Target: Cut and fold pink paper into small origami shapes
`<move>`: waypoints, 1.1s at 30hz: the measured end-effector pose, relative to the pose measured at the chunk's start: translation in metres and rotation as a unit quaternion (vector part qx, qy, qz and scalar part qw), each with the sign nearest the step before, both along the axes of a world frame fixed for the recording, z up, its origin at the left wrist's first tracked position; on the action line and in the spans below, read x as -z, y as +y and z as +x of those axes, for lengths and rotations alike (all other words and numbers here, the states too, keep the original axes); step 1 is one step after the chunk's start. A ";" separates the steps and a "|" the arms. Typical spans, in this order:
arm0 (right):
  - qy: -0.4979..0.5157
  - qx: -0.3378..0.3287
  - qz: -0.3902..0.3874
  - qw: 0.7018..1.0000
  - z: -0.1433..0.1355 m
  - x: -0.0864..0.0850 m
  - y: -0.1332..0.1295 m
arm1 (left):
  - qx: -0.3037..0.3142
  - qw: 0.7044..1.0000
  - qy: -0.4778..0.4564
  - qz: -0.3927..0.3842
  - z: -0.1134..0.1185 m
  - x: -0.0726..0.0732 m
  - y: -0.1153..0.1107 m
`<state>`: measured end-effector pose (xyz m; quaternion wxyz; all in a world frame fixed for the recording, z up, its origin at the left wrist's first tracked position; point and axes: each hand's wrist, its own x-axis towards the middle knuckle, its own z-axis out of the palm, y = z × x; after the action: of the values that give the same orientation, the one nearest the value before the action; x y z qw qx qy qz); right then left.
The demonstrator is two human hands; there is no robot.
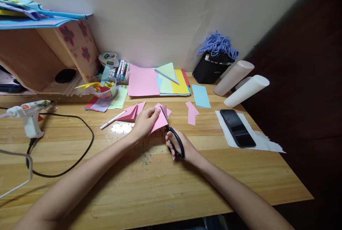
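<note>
My left hand (146, 122) pinches a piece of pink paper (159, 122) over the middle of the wooden table. In my right hand (178, 143) are black-handled scissors (179, 147), their blades at the right edge of that paper. Folded pink paper (130, 112) lies just left of my left hand, beside a white marker (112, 120). Small pink cut pieces (191, 113) rest on the table to the right. More pink paper shows behind the held piece, partly hidden.
Coloured sheets (144, 80) are stacked by the wall, near a blue sheet (201, 96). A glue gun (29, 116) with a looping cable stands left. A phone (237, 128) lies right, below two white rolls (247, 91). A scrap-filled plastic bowl (107, 93) sits back left.
</note>
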<state>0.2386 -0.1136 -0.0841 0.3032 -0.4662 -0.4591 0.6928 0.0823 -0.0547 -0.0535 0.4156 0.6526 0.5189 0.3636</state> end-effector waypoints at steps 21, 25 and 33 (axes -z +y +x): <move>-0.497 0.123 0.224 0.829 0.079 -0.019 0.063 | 0.029 0.917 0.353 0.181 -0.014 -0.003 0.033; -0.572 0.126 0.226 0.779 0.096 -0.018 0.069 | 0.086 0.941 0.312 0.103 0.013 0.009 0.047; -0.666 0.176 0.155 0.708 0.114 -0.023 0.073 | 0.057 0.956 0.277 0.084 0.014 0.017 0.046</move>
<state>0.3530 -0.0404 -0.0611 0.1032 -0.8250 -0.5528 0.0559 0.0960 -0.0089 -0.0700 0.2191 0.7887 0.5431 0.1871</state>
